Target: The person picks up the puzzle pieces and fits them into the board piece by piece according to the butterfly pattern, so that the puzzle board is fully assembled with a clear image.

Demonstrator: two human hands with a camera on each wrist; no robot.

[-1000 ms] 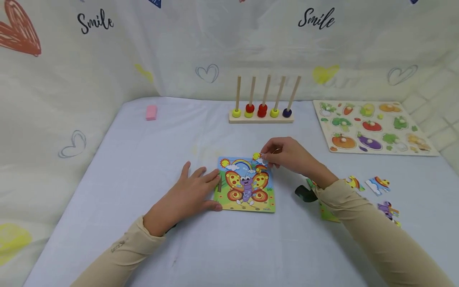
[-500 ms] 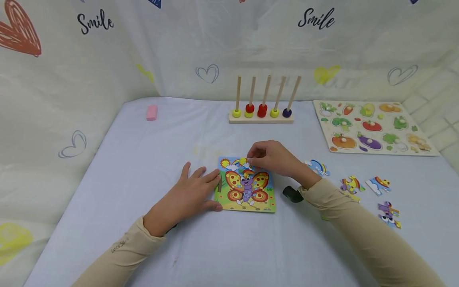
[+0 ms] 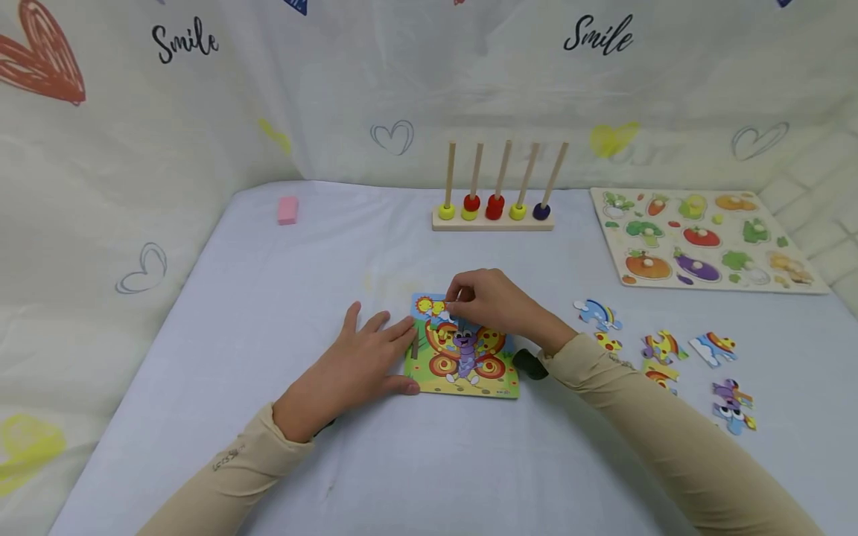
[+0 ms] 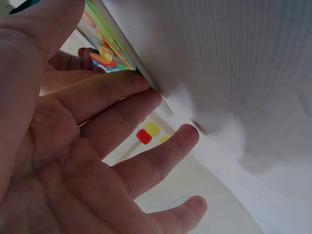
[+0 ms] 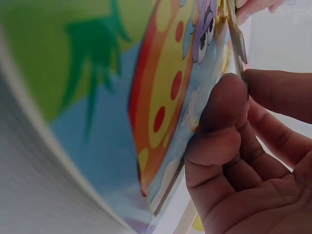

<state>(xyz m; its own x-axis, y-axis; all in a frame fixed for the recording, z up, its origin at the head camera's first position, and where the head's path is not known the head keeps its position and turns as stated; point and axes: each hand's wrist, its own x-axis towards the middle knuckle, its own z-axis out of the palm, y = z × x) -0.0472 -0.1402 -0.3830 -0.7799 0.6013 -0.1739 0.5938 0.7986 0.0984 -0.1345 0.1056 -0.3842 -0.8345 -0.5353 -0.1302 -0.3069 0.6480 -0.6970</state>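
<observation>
A square butterfly puzzle board (image 3: 469, 380) lies flat on the white table. The left hand (image 3: 358, 366) rests at its left edge with fingers spread; in the left wrist view the straight fingertips of that hand (image 4: 107, 131) touch the board's rim. Over the board's upper part, the right hand (image 3: 496, 301) pinches a puzzle piece with a yellow sun on it. The right wrist view shows this piece (image 5: 238, 46) edge-on between thumb and fingers of the right hand (image 5: 258, 146), tilted above the printed picture (image 5: 165, 97).
Several loose puzzle pieces (image 3: 663, 346) lie right of the board, some partly behind the right sleeve. A bead stand (image 3: 492, 225) is at the back, a vegetable board (image 3: 704, 257) at the back right, and a pink block (image 3: 287, 211) at the back left.
The right hand has moved left across the board's upper part, carrying the pinched piece from the upper right corner towards the printed sun. The left hand has stayed at the left edge.
</observation>
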